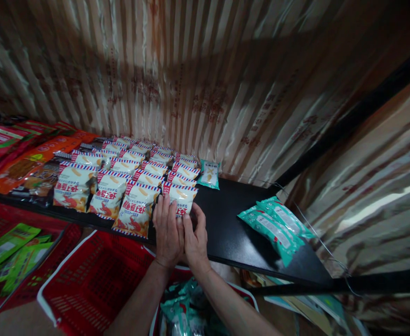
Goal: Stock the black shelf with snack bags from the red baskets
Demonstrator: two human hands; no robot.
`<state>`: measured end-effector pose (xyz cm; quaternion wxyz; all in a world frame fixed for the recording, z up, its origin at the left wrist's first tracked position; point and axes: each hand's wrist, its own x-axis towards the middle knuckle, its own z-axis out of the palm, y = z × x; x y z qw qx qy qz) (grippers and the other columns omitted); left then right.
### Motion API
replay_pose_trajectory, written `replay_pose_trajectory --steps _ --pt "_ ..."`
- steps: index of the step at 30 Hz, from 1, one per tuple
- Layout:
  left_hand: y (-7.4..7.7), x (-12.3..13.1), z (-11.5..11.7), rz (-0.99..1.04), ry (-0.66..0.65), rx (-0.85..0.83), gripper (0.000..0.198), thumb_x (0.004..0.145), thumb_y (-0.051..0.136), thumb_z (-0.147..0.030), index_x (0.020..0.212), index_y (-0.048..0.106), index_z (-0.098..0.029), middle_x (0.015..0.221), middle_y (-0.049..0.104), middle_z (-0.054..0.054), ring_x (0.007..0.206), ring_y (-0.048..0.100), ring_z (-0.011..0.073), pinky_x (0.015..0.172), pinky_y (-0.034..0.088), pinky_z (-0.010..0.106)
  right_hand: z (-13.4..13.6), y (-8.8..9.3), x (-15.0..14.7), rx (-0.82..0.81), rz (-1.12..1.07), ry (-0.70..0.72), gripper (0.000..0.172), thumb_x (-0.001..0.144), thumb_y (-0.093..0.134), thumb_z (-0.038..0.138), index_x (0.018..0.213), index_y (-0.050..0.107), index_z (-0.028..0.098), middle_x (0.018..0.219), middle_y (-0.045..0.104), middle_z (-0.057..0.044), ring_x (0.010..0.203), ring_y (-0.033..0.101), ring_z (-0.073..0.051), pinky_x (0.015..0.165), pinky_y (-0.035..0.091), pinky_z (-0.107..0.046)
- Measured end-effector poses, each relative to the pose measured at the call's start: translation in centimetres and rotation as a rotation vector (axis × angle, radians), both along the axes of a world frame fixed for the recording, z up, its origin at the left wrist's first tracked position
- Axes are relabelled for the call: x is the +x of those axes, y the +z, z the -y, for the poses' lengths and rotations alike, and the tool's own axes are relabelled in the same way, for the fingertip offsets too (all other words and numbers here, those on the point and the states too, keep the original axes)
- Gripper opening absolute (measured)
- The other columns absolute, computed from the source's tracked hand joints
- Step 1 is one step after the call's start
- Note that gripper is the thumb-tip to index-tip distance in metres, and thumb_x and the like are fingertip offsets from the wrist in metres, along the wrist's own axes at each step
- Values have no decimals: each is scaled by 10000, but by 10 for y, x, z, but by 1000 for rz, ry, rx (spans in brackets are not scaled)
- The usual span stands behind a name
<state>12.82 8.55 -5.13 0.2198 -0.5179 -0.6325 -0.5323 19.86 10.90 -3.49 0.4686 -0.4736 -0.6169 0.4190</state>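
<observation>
At the centre of the frame, the left hand (168,228) and the right hand (195,238) grasp a white snack bag (181,193) between them, the left with its fingers on the lower left front, the right curled round the lower right side. The bag stands at the front right end of several rows of matching bags (136,210) on a black shelf (222,224). Just beyond it, a small teal bag (210,174) stands near the back edge; two more teal packs (276,226) lie overlapping at the right of the frame. Orange packets (38,158) and red packets (0,142) fill the shelf's far left. Along the bottom, a red basket (93,275) sits left of the forearms, green packets (10,256) lie at lower left, and teal packaging (180,312) shows between the arms. A striped curtain (205,70) hangs behind.
</observation>
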Motion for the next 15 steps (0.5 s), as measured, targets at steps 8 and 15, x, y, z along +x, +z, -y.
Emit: replay_pose_trajectory --steps 8,15 --pt "-2 1 2 -7 -26 -21 524 907 392 -150 1412 260 -119 1489 287 213 1411 176 287 1084 251 539 2 -1 10 54 47 -10 499 859 453 449 1265 451 161 1334 496 -130 1223 469 -239 1043 357 -445" --pt "-2 1 3 -1 -17 -54 526 897 407 -150 1404 273 -109 1477 305 221 1411 169 297 1085 237 550 5 -2 15 96 71 -11 477 867 456 432 1261 456 163 1327 499 -131 1229 465 -234 1053 346 -453"
